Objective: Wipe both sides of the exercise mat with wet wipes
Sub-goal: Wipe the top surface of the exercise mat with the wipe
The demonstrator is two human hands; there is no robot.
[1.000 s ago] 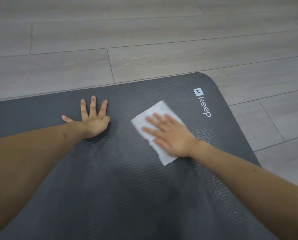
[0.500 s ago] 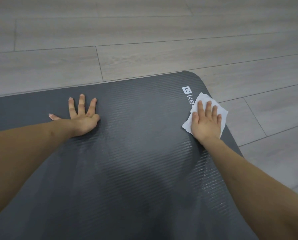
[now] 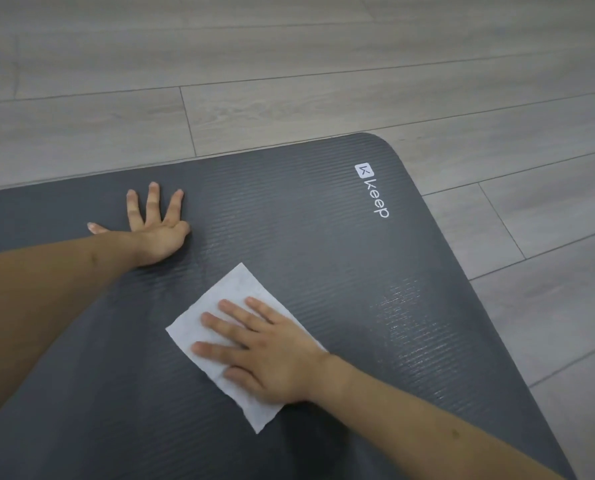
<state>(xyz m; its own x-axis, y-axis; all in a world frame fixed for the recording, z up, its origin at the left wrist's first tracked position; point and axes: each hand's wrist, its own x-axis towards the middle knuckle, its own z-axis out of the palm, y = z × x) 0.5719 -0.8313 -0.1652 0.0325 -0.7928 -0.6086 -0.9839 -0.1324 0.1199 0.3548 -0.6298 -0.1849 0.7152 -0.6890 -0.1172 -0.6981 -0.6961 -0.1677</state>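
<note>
**Q:** Where does the mat lie from your hands?

**A:** The dark grey exercise mat (image 3: pixel 289 237) is under both; its long axis runs towards me, its rounded corner with the "keep" logo (image 3: pixel 372 190) ahead and to my right, on grey floorboards (image 3: pixel 289 64).

**Q:** And the grip?

**A:** My right hand (image 3: pixel 268 351) presses the white wet wipe (image 3: pixel 219 299) flat, fingers straight, nothing pinched; my left hand (image 3: pixel 157 230) is splayed flat on the mat, bracing; the dry-looking stretch lies between them, I judge, nearer the right hand.
</note>
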